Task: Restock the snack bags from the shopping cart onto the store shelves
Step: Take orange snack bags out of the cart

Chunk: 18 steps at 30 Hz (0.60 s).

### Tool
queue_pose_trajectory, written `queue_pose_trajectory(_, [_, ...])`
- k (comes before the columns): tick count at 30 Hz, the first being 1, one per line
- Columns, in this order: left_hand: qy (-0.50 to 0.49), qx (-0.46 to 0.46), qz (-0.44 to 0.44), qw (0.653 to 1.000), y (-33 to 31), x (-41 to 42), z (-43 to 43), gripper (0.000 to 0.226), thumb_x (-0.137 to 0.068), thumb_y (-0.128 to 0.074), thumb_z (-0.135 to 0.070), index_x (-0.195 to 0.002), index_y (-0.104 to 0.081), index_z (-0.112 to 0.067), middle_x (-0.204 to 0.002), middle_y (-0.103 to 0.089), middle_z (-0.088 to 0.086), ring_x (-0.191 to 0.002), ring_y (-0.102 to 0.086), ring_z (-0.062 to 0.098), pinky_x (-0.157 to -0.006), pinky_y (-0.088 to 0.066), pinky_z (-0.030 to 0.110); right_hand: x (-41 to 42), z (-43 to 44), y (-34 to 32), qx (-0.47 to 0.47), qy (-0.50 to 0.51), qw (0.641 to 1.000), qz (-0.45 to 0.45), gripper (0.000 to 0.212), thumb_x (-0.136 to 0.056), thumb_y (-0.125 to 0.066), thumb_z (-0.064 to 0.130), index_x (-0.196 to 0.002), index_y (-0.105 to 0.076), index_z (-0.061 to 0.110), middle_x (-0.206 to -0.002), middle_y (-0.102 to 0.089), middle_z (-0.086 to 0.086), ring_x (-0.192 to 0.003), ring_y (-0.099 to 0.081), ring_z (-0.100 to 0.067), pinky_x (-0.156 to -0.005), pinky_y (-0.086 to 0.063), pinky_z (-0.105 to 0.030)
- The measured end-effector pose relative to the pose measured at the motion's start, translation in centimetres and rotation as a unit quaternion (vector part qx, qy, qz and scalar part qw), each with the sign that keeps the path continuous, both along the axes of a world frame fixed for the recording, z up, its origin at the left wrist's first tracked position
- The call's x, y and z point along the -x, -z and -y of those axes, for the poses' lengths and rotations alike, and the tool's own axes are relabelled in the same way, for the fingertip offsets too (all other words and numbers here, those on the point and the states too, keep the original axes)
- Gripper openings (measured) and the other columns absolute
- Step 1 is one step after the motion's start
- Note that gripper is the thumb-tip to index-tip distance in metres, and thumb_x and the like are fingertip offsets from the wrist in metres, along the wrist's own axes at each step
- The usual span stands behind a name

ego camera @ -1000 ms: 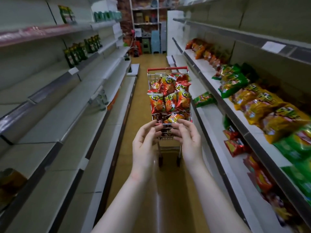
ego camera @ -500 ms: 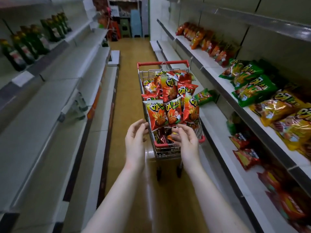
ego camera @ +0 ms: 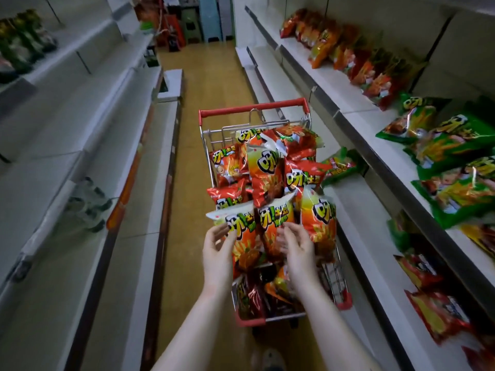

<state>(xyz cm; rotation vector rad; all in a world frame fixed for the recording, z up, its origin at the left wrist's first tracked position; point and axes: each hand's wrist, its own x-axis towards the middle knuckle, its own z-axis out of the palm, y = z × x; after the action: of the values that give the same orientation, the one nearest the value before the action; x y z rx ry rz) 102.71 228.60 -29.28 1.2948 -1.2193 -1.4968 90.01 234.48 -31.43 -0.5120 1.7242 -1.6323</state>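
You are at the picking step. The shiny orange-red snack bags are piled in the small wire shopping cart with red trim. Your left hand and right hand are on each side of the nearest bag, fingers loosely spread, gripping nothing yet. Next, I think, you must close on it and carry it to the white metal shelves on your right.

Both bare forearms reach forward from the bottom edge, roughly parallel. The left hand has its palm turned inward, its fingers loosely bent and slightly spread. The right hand mirrors it, palm facing the other hand, fingers relaxed and parted. The two hands are near each other but not touching.
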Motion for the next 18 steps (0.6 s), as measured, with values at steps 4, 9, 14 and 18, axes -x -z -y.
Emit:
queue_pose_trajectory(4, [-0.018, -0.042, 0.03, 0.999, 2.5, 2.2, 3.6, 0.028, -0.09, -0.065, -0.022, -0.115, -0.054, -0.02, -0.119, -0.059, 0.002, -0.115, -0.055, 0.02, -0.103, -0.044, 0.051, 2.8, 3.9, 2.0, -0.046, 0.008, 0.999, 0.011, 0.013, -0.1, -0.045, 0.023, -0.108, -0.055, 0.021, -0.109, -0.063, -0.004, -0.101, -0.059, -0.017, -0.09, -0.048, -0.035])
queue_pose_trajectory(9, [-0.074, -0.093, 0.088, 0.989, 6.2, 3.3, 6.8, 0.046, -0.082, -0.073, -0.024, -0.118, -0.045, -0.022, -0.126, -0.052, 0.005, -0.118, -0.051, 0.022, -0.103, -0.043, 0.046, 4.2, 6.9, 4.5, -0.094, 0.032, 0.995, 0.012, 0.015, -0.099, -0.045, 0.025, -0.109, -0.056, 0.021, -0.111, -0.062, 0.0, -0.104, -0.059, -0.015, -0.081, -0.047, -0.024])
queue_pose_trajectory(14, [-0.088, -0.143, 0.241, 0.956, 10.7, 4.3, 10.3, 0.085, -0.063, -0.087, -0.04, -0.127, -0.045, -0.005, -0.125, -0.054, 0.014, -0.118, -0.052, 0.031, -0.103, -0.043, 0.047, 5.9, 9.2, 6.9, -0.181, 0.046, 0.982, -0.036, 0.034, -0.098, -0.047, 0.028, -0.131, -0.048, 0.018, -0.13, -0.05, 0.002, -0.117, -0.047, -0.013, -0.092, -0.038, -0.026])
queue_pose_trajectory(18, [-0.023, -0.207, 0.291, 0.934, 13.4, 4.5, 11.6, 0.092, -0.045, -0.086, -0.061, -0.108, -0.055, -0.002, -0.111, -0.061, 0.014, -0.108, -0.059, 0.035, -0.092, -0.05, 0.051, 6.8, 10.3, 7.8, -0.232, 0.04, 0.971, -0.046, 0.044, -0.098, -0.046, 0.033, -0.139, -0.04, 0.017, -0.144, -0.042, -0.002, -0.132, -0.04, -0.021, -0.104, -0.036, -0.036])
